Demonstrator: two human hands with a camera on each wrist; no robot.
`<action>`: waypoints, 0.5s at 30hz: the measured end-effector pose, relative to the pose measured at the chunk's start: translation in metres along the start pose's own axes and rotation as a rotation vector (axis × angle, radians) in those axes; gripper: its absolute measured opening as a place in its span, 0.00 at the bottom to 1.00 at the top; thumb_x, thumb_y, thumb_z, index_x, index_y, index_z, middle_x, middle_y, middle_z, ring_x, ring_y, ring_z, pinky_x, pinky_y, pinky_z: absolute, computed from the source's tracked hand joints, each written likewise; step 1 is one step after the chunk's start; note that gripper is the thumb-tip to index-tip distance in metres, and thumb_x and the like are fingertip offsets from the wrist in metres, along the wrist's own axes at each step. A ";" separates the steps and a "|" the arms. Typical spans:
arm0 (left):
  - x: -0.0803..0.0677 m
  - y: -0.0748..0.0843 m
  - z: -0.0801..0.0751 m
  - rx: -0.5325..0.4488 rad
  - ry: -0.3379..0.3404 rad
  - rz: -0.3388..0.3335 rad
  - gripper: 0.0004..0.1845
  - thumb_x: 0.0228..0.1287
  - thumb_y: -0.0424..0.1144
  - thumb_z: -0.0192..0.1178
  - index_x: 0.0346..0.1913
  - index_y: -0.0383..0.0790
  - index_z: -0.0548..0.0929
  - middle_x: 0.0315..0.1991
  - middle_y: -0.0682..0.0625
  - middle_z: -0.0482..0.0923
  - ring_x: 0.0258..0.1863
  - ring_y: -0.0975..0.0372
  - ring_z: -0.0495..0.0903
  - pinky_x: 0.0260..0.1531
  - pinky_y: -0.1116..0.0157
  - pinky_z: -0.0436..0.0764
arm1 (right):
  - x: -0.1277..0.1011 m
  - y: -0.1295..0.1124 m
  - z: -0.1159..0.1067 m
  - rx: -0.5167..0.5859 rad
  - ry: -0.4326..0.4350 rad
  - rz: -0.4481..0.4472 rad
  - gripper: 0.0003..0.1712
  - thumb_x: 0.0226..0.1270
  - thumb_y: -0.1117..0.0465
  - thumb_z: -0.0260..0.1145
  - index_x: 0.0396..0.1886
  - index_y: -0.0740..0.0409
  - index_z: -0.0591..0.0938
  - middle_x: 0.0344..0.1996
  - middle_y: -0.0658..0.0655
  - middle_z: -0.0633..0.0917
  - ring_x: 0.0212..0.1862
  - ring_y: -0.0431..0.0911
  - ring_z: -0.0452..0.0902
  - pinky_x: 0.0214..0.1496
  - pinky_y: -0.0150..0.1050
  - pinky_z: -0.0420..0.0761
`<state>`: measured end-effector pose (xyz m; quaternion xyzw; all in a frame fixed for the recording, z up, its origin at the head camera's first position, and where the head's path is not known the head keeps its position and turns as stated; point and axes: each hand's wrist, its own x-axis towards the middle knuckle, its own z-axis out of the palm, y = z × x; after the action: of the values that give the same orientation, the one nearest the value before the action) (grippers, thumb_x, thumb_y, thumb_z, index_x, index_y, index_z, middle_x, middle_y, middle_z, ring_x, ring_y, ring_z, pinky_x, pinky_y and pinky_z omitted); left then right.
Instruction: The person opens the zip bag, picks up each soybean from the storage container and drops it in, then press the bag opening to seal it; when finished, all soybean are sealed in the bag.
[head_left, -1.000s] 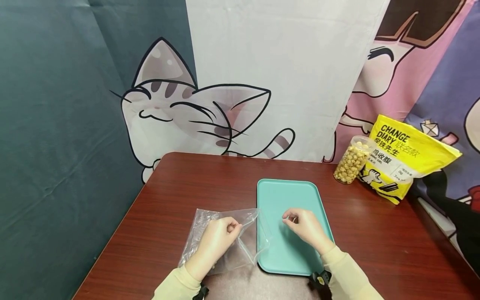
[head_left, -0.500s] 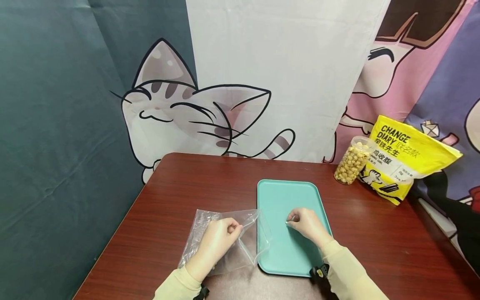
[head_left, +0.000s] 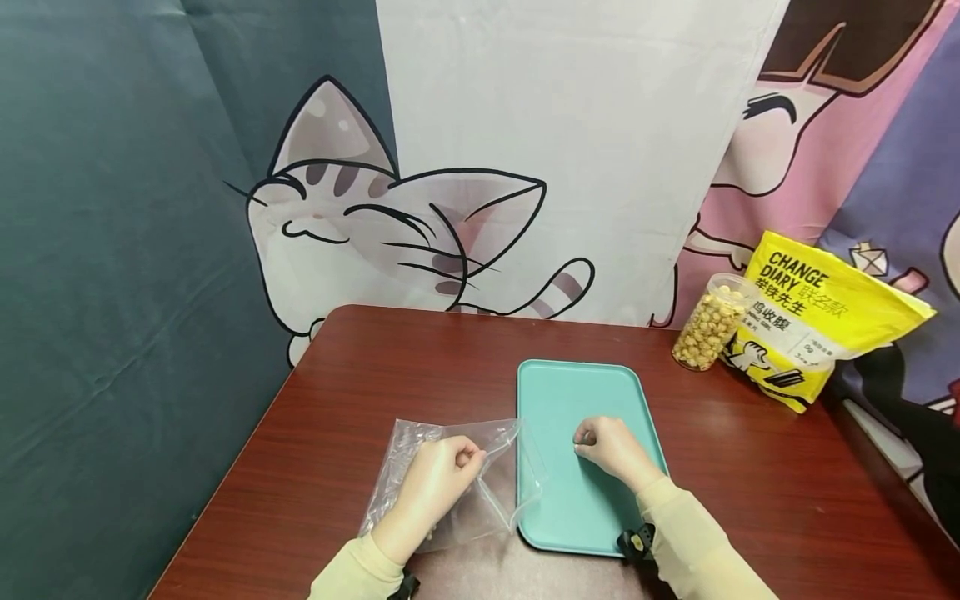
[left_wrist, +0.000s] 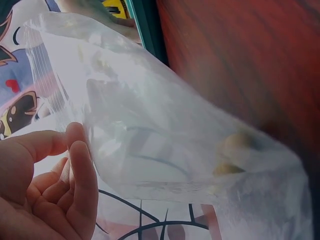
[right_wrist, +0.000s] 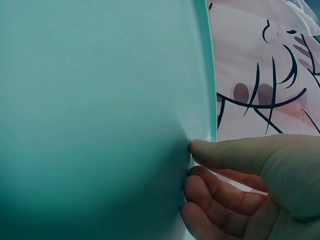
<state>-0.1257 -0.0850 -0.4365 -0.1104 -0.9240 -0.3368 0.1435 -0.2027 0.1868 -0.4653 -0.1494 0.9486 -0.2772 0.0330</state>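
Head view looks down from above; wrist views sit close (sharing the tray [head_left: 600, 392]).

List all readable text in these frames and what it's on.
"CHANGE DIARY" on the yellow pouch.
Chinese characters beside and below it on the pouch: too small to read reliably.
Small print on the pouch's white panel: blurred, unreadable.
Popcorn jar, tray, clear bag, backdrop: no text visible.
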 end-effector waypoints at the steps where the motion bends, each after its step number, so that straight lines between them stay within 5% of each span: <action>1: 0.000 0.000 0.000 0.003 0.003 0.002 0.05 0.58 0.38 0.64 0.26 0.45 0.83 0.15 0.61 0.77 0.14 0.77 0.69 0.20 0.74 0.70 | 0.000 0.000 0.000 -0.001 0.002 -0.003 0.07 0.53 0.69 0.70 0.23 0.55 0.80 0.20 0.49 0.79 0.26 0.40 0.72 0.30 0.39 0.73; 10: 0.000 0.001 0.000 0.017 0.014 0.012 0.05 0.57 0.39 0.64 0.25 0.46 0.83 0.15 0.61 0.76 0.15 0.76 0.69 0.20 0.74 0.70 | -0.005 -0.007 -0.004 0.018 0.019 -0.018 0.06 0.57 0.67 0.69 0.24 0.54 0.81 0.19 0.46 0.78 0.24 0.39 0.69 0.28 0.36 0.70; 15: 0.000 0.001 0.000 -0.003 0.006 0.001 0.05 0.58 0.38 0.64 0.25 0.45 0.83 0.14 0.61 0.76 0.13 0.77 0.68 0.20 0.74 0.70 | -0.015 -0.023 -0.009 0.011 0.064 -0.117 0.04 0.57 0.64 0.69 0.27 0.51 0.83 0.18 0.42 0.75 0.22 0.36 0.66 0.26 0.33 0.68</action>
<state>-0.1254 -0.0843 -0.4360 -0.1100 -0.9231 -0.3382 0.1462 -0.1838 0.1778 -0.4455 -0.1952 0.9372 -0.2887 -0.0128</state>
